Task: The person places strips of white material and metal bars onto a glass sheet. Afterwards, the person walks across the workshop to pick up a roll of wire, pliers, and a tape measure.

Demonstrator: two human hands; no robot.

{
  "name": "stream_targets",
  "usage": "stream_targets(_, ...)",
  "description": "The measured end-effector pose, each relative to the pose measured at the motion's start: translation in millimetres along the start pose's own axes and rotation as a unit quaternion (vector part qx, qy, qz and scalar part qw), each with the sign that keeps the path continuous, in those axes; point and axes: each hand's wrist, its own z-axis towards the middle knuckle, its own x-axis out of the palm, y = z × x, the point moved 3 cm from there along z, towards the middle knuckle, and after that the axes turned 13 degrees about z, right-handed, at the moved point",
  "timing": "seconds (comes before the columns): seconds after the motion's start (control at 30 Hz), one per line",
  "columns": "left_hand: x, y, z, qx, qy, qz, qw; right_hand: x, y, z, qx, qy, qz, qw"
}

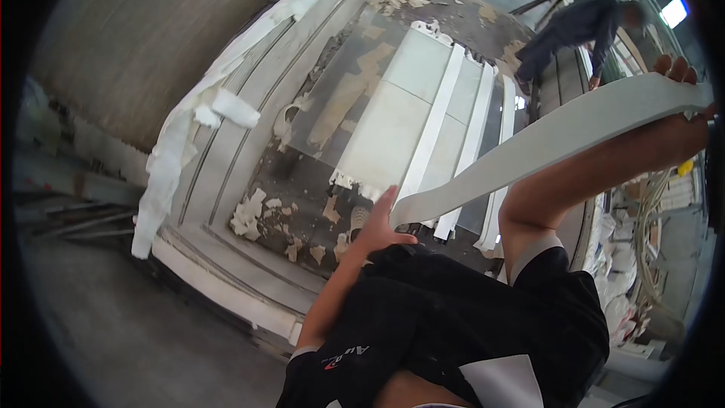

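A long, pale white strip [544, 132], slightly curved and board-like, stretches across in front of me between my two hands. My left hand [380, 225] is at its lower left end, thumb and fingers on either side of the end. At the upper right, my right hand [680, 72] has its fingers curled over the other end; the rest of that hand is partly hidden by the strip. Below the strip lie pale panels [400, 117] with rough, ragged ends. Narrow white strips [434, 128] lie lengthwise on and beside them.
A long, pale-walled trough [219, 174] surrounds the panels, with torn white sheeting [177, 121] draped over its left rim. Flaked scraps [249, 215] litter the dark bed. A person in dark clothes [570, 30] bends over the far right side. Hoses [646, 219] and bags [612, 264] are at right.
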Motion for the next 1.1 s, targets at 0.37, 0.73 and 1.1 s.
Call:
stream_targets(0.37, 6, 86, 106, 0.051, 0.052, 0.005, 0.997, -18, -82, -39, -0.064, -0.063, -0.097, 0.991)
stream_targets(0.73, 3, 162, 167, 0.009, 0.188, -0.028, 0.982, 32, -200, -42, -0.110, -0.066, -0.170, 0.977)
stream_targets(1.1, -68, 290, 254, -0.054, 0.353, -0.078, 0.931, 11, -696, -108, -0.255, 0.250, -0.642, 0.678)
